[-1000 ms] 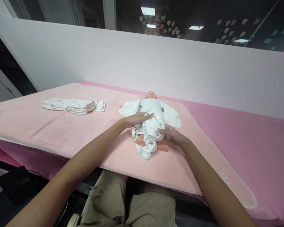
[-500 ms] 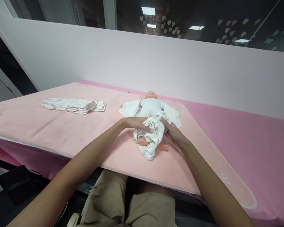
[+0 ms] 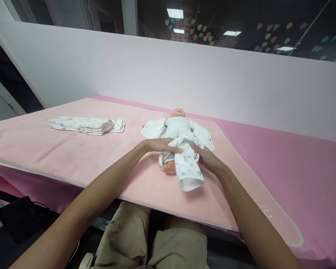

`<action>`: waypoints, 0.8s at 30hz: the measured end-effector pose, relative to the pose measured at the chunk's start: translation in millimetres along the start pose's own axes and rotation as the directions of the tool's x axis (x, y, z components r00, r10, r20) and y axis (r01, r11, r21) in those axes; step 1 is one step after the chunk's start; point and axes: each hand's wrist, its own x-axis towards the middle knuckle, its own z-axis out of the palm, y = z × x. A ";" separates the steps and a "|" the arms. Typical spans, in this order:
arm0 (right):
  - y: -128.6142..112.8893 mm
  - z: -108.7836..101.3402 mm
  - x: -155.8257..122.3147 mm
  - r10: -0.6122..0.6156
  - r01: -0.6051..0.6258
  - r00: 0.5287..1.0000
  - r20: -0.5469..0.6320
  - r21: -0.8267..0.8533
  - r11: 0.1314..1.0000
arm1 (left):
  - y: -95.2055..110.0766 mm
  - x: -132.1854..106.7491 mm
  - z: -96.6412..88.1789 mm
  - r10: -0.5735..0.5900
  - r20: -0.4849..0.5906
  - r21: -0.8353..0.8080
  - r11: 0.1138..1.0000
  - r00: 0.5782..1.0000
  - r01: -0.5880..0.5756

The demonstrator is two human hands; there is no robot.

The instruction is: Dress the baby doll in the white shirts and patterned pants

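Note:
A baby doll [image 3: 178, 113] lies on its back, head toward the wall, with a white top [image 3: 154, 128] spread open at both sides. White printed baby pants [image 3: 189, 168] are bunched over its lower body. One pant leg hangs straight toward me and hides one of the doll's feet; the other foot pokes out of the bunched leg on the left. My left hand [image 3: 168, 145] grips the cloth from the left, thumb on top. From the right, my right hand [image 3: 207, 155] pinches the same pants near the top of the hanging leg.
A folded white printed garment [image 3: 86, 125] lies at the left on the pink mat [image 3: 81, 158]. Behind the table stands a white wall [image 3: 162, 71] with dark glass above it. The table's front edge runs just above my lap.
The pant leg in front has straightened out and swung right, so its cuff now faces me and covers the doll's right-hand foot. Both hands stay nearly in place.

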 end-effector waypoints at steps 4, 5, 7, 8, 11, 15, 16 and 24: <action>-0.6 -7.8 -4.9 0.136 -0.097 0.972 0.194 -0.199 0.975 | -5.8 4.0 1.3 0.032 -0.095 -0.095 0.995 0.995 -0.041; -1.3 -8.9 -5.8 0.140 -0.083 0.960 0.244 -0.230 0.970 | -6.2 4.8 1.6 0.047 -0.095 -0.103 0.993 0.994 -0.057; -2.8 -8.6 -5.9 0.093 -0.032 0.961 0.261 -0.228 0.973 | -5.2 4.7 1.8 0.066 -0.061 -0.090 0.993 0.996 -0.072; -3.2 -7.3 -5.2 0.054 -0.006 0.972 0.229 -0.203 0.979 | -4.0 4.0 1.6 0.069 -0.033 -0.077 0.994 0.997 -0.072; -4.2 -2.1 -2.2 -0.029 0.042 0.992 0.121 -0.109 0.993 | -1.0 0.6 0.2 0.062 0.045 -0.047 0.997 0.997 -0.060; -6.7 0.0 -3.7 0.025 0.014 0.975 0.219 -0.174 0.985 | -4.0 -0.8 -3.1 0.117 0.008 -0.080 0.990 0.993 -0.116; -7.3 -0.5 -4.9 0.047 0.012 0.959 0.280 -0.207 0.978 | -5.5 -0.5 -3.8 0.138 -0.008 -0.094 0.986 0.990 -0.138; 3.6 -9.4 -2.2 -0.016 0.045 0.971 0.239 -0.114 0.993 | -13.8 0.8 -5.8 0.134 0.075 -0.153 0.981 0.988 -0.121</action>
